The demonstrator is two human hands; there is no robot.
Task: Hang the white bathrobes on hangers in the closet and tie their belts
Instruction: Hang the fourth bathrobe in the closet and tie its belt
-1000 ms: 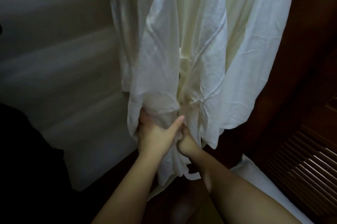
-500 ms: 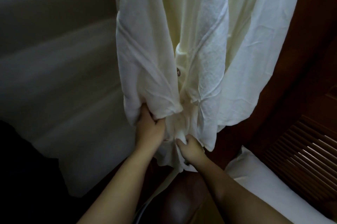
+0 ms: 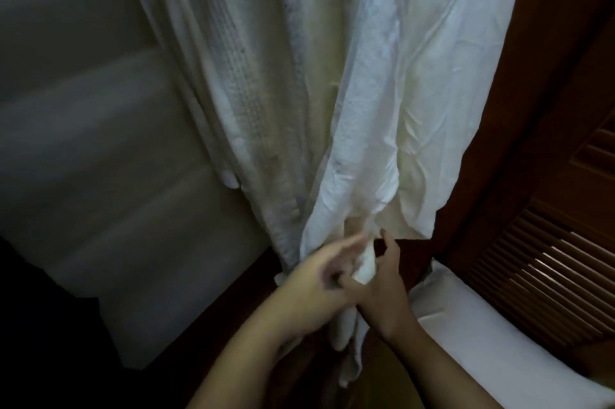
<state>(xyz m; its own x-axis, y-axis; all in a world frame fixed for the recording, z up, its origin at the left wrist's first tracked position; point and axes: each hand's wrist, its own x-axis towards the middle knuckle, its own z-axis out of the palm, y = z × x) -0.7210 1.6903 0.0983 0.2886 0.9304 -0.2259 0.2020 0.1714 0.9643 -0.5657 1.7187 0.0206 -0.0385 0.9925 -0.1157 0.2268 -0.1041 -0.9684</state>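
A white bathrobe (image 3: 392, 115) hangs down from above, its hanger out of view. A second, waffle-textured white robe (image 3: 246, 102) hangs just left of it. At the robe's waist, my left hand (image 3: 319, 275) and my right hand (image 3: 382, 288) meet around a short white piece of belt (image 3: 366, 267). The belt end sticks up between the two hands, and more belt (image 3: 344, 328) trails down below them. My right hand curls round the belt from the right. My left hand is blurred, its fingers stretched toward the belt.
A pale wall or panel (image 3: 100, 142) fills the left. A dark wooden closet frame (image 3: 532, 109) and a louvered door (image 3: 549, 262) stand at the right. A white cushion or pad (image 3: 499, 342) lies at the lower right. Dark wood floor sits below the robes.
My left hand has let go of the bunched robe front and moved right to the belt. My right hand has shifted to grip the belt. The view has moved closer and lower.
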